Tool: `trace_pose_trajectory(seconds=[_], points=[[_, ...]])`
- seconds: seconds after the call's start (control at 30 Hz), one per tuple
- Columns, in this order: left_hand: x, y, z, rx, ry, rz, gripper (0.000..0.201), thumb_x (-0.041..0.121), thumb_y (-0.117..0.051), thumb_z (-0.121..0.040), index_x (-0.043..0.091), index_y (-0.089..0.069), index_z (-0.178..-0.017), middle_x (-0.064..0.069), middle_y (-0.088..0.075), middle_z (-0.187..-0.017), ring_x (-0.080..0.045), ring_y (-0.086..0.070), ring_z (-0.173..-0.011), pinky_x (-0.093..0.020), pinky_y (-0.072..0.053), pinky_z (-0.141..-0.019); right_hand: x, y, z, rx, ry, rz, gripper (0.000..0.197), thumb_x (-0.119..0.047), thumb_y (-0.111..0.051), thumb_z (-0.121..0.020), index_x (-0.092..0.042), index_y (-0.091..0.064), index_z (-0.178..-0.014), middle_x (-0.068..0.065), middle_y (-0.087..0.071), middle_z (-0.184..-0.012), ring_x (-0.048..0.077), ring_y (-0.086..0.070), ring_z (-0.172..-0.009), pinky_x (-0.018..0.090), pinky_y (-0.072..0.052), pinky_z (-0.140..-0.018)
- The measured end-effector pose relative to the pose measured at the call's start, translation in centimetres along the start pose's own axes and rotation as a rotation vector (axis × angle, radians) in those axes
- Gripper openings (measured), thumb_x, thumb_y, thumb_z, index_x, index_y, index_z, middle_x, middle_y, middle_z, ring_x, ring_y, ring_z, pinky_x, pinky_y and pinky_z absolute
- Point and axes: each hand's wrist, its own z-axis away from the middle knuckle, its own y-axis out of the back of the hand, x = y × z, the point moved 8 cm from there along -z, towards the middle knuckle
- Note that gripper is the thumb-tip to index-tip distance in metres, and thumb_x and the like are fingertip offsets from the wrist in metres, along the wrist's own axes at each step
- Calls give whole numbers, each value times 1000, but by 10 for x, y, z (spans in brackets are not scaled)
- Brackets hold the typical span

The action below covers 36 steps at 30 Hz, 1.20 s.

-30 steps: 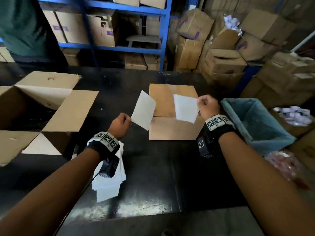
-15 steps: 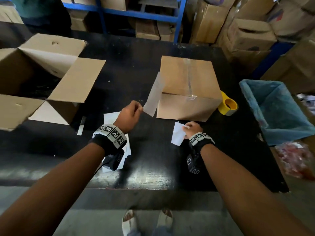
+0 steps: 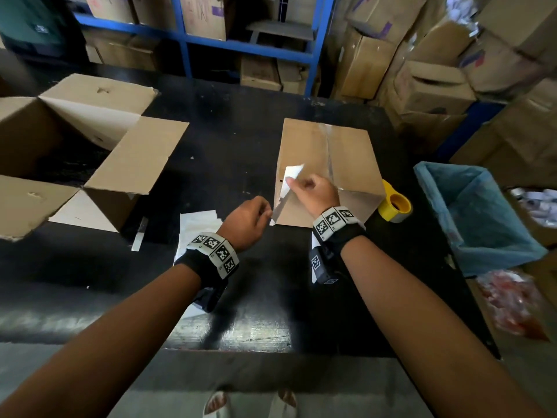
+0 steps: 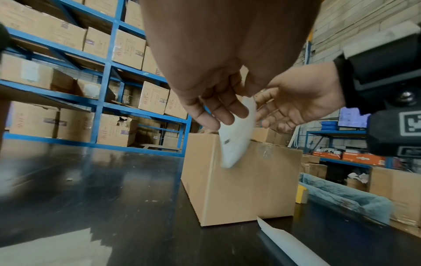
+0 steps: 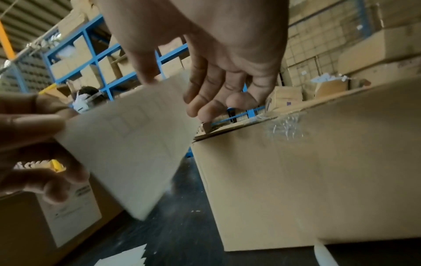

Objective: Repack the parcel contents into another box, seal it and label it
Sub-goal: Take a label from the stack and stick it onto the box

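Observation:
A sealed brown box [image 3: 346,152] with clear tape along its top seam stands at the middle right of the black table [image 3: 241,122]. Beside its near left corner, both hands hold one white label [image 3: 291,176] on edge. My left hand [image 3: 266,211] pinches the label's lower end, seen close in the left wrist view as fingers on the label [image 4: 237,140]. My right hand [image 3: 294,184] pinches its upper end; in the right wrist view the thumb and fingers grip the label [image 5: 132,147] next to the box [image 5: 318,171]. An open, empty-looking box [image 3: 90,140] sits at the left.
A yellow tape roll [image 3: 394,205] lies against the sealed box's right side. A bin with a blue liner [image 3: 470,212] stands off the table's right edge. Loose white sheets [image 3: 196,224] lie under my left wrist, another sheet [image 4: 291,244] near the box. Blue shelving with cartons stands behind.
My right hand put its white sheet down on the table and rose to take the upper end of the label that my left hand held. The label now stands closer to the sealed box.

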Motion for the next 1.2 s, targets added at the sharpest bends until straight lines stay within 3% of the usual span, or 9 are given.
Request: trace_pose_trajectory(seconds=[0.17,0.43,0.5,0.67,0.73,0.87,0.97,1.03,1.2], points=[[5,-5,-3,-15,-33,-5,13,27,-49,-95,15,-54,-98,0,-57,-94,-13,-50,-82,-26,-35,-71,-1,8,0,54,10,101,11,-21,-64,-84,-11,-68,-83,5,-70,-90,17,-56,-79,22,-39,-70],[-3,11,-16,75,-98,76,19,33,-52,-94,17,-58,-100,5,-59,-92,-14,-54,-84,-32,-44,-76,-12,34,-10,119,47,90,6,-19,-63,-87,-15,-67,-87,3,-71,-97,16,-61,-84,24,-46,-69],[-11,18,-31,96,-59,96,19,32,-52,-94,16,-58,-102,3,-60,-95,-16,-55,-87,-34,-46,-79,-20,39,-14,69,82,34,5,-20,-63,-88,-16,-66,-86,1,-70,-97,17,-64,-85,27,-53,-70],[-19,23,-85,61,95,142,30,31,-51,-95,12,-59,-117,-4,-63,-114,-21,-58,-102,-32,-43,-90,-44,51,-31,-65,193,11,8,-20,-62,-91,-13,-66,-93,4,-71,-104,19,-66,-88,24,-53,-75],[-17,21,-107,34,139,244,29,32,-48,-96,13,-61,-114,-1,-65,-107,-17,-58,-96,-30,-44,-86,-48,57,-43,-87,214,-14,13,-18,-62,-91,-8,-68,-97,7,-72,-101,23,-67,-84,20,-54,-69],[-15,18,-139,73,158,527,16,23,-52,-95,17,-62,-84,2,-64,-81,-13,-58,-74,-33,-50,-72,-41,68,-76,-70,226,-40,12,-17,-62,-91,-7,-68,-95,3,-73,-103,21,-67,-82,18,-54,-66],[-18,12,-158,112,166,498,16,23,-55,-93,19,-63,-81,7,-63,-76,-6,-56,-67,-27,-47,-68,-28,69,-107,-54,196,-33,12,-18,-62,-91,-8,-69,-93,0,-72,-100,18,-68,-81,22,-56,-67],[-24,11,-173,153,188,447,14,25,-57,-92,21,-65,-81,11,-63,-73,-3,-54,-65,-24,-45,-66,-19,66,-128,-60,167,-37,12,-17,-62,-91,-9,-69,-92,-1,-72,-97,13,-67,-75,17,-54,-61],[-35,2,-206,138,280,284,10,24,-60,-89,18,-67,-88,2,-68,-84,-8,-57,-66,-28,-48,-68,9,48,-169,-65,38,-75,14,-13,-64,-89,-9,-72,-99,4,-71,-81,9,-60,-57,18,-47,-50]])
